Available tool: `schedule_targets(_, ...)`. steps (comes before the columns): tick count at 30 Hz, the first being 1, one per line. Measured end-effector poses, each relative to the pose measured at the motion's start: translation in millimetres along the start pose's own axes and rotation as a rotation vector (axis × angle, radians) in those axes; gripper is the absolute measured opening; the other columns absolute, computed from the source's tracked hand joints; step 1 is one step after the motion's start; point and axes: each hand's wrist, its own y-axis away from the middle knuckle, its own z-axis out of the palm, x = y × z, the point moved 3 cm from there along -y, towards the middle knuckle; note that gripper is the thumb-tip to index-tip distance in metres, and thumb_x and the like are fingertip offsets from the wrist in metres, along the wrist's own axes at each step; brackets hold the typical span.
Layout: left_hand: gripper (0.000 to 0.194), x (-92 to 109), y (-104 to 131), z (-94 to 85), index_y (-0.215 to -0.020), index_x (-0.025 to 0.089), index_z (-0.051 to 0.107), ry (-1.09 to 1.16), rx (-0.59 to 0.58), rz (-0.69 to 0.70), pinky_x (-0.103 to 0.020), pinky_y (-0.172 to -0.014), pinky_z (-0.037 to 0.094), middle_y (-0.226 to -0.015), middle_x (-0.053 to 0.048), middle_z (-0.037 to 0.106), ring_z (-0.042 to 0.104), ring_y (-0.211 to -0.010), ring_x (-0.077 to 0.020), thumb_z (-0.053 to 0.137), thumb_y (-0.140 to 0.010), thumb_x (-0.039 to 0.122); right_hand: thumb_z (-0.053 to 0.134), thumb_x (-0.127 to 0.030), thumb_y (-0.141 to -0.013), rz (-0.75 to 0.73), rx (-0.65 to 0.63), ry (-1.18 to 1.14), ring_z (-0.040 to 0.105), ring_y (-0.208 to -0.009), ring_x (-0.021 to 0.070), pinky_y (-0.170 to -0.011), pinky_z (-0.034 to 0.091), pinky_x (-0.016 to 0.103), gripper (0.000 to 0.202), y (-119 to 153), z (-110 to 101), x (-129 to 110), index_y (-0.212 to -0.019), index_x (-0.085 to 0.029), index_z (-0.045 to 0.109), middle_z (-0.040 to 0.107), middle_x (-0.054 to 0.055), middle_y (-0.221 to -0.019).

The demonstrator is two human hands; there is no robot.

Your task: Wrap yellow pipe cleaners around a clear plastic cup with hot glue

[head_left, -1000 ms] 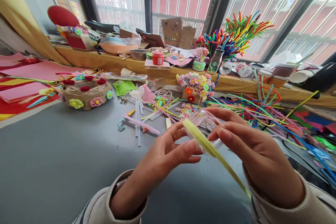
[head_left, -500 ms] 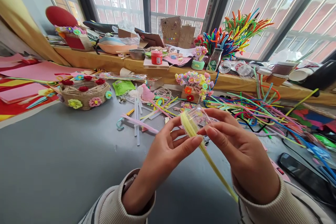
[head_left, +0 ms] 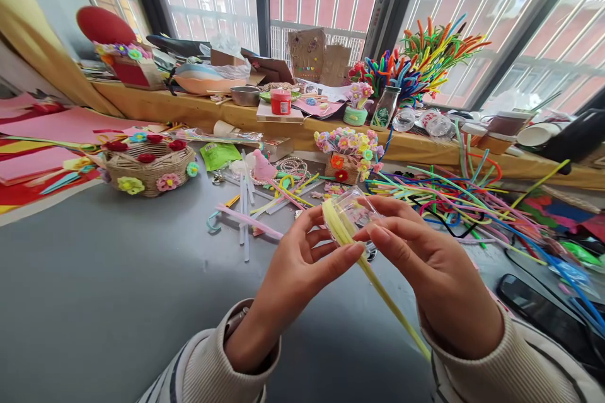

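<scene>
Both hands hold a small clear plastic box above the grey table. A yellow pipe cleaner lies along the box's left side, and its loose length slants down to the right, toward my right sleeve. My left hand grips from the left, thumb pressed on the yellow strand and fingers behind the box. My right hand pinches the box and strand from the right with thumb and fingertips. The far fingers are partly hidden behind the box.
A twine basket with flowers sits at the left. Loose pipe cleaners pile up at the right, beside a black phone. Glue sticks lie ahead. A flower-filled box stands near the sill with a glass bottle.
Both hands keep nearly the same grip on the box and the yellow pipe cleaner. The box is turned slightly, and the view has shifted a little.
</scene>
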Motion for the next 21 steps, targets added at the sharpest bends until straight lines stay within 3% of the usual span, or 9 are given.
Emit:
schedule_targets(6,0.046,0.2,-2.8,-1.7,-0.107,0.013,0.044,-0.021,0.008,0.015,-0.036,-0.085,0.041,-0.110,-0.013,0.055,0.052,-0.100,-0.0245,0.063,-0.067,0.025,0.064,-0.039,-0.065,-0.037,-0.093,0.072,0.039,-0.114,0.0209,-0.096,0.032,0.038,0.023,1.6,-3.0,-0.8,-0.083,-0.025,0.060,0.047,0.003,-0.114)
schedule_targets(14,0.055,-7.2,-5.5,-6.5,-0.111,0.016,0.043,0.016,0.004,-0.042,-0.039,-0.086,0.038,-0.108,-0.012,0.055,0.053,-0.098,-0.0258,0.065,-0.064,0.033,0.062,-0.040,-0.066,-0.017,-0.118,0.135,0.039,-0.114,0.0235,-0.096,0.031,0.043,0.018,0.6,-1.0,-0.3,-0.070,-0.023,0.061,0.049,0.006,-0.113)
schedule_targets(21,0.046,-7.5,-3.3,-8.2,-0.107,0.019,0.045,-0.027,-0.029,-0.123,-0.040,-0.089,0.035,-0.107,-0.009,0.054,0.050,-0.103,-0.0266,0.061,-0.067,0.036,0.063,-0.040,-0.065,0.001,-0.141,0.176,0.038,-0.116,0.0223,-0.096,0.031,0.040,0.017,-0.5,-2.3,0.0,-0.069,-0.024,0.063,0.050,0.003,-0.115)
